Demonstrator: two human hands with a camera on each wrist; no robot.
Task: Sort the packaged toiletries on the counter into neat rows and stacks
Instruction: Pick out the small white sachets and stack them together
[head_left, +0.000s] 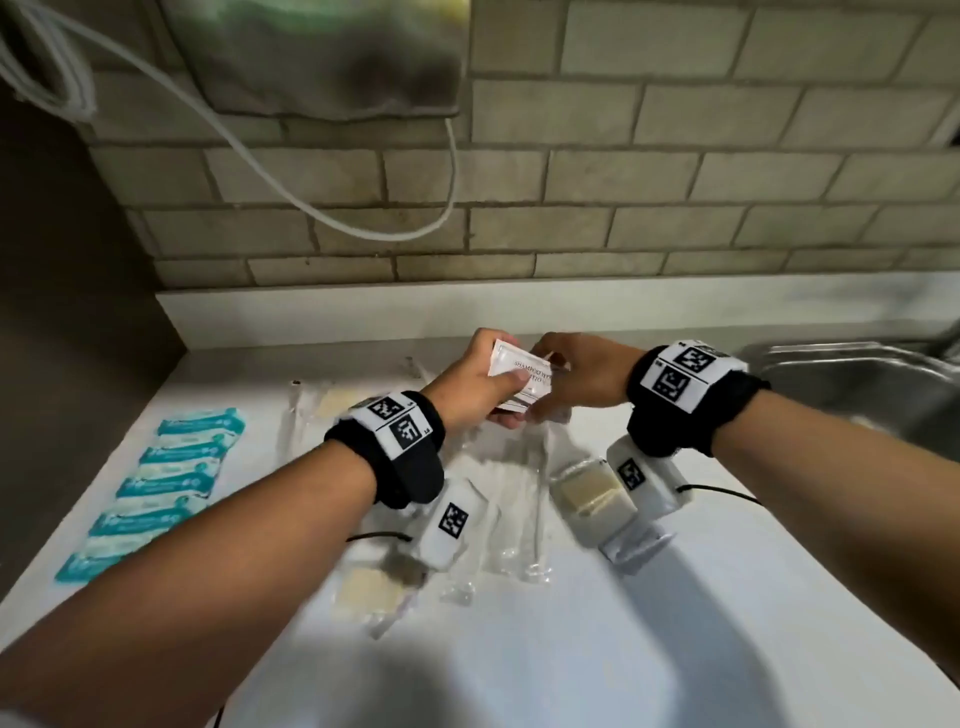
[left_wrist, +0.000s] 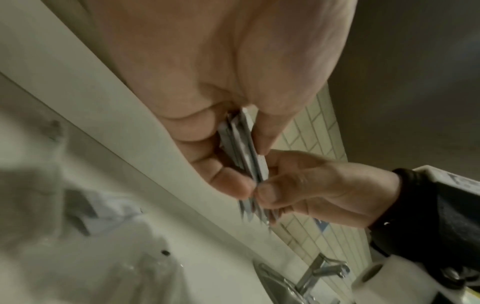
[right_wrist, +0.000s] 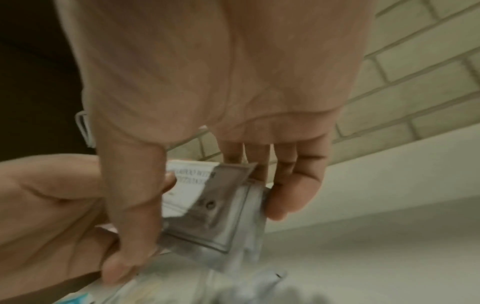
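Observation:
Both hands hold a small bundle of white shampoo sachets above the back of the white counter. My left hand grips the bundle between thumb and curled fingers. My right hand pinches the same sachets from the right, thumb in front and fingers behind. Under the wrists lie clear-wrapped toothbrushes and wrapped beige soap bars, loosely scattered. A row of teal packets runs down the counter's left side.
A steel sink with a tap sits at the right. The brick-tile wall stands behind, with a white cable and a hanging cloth. A dark panel borders the left.

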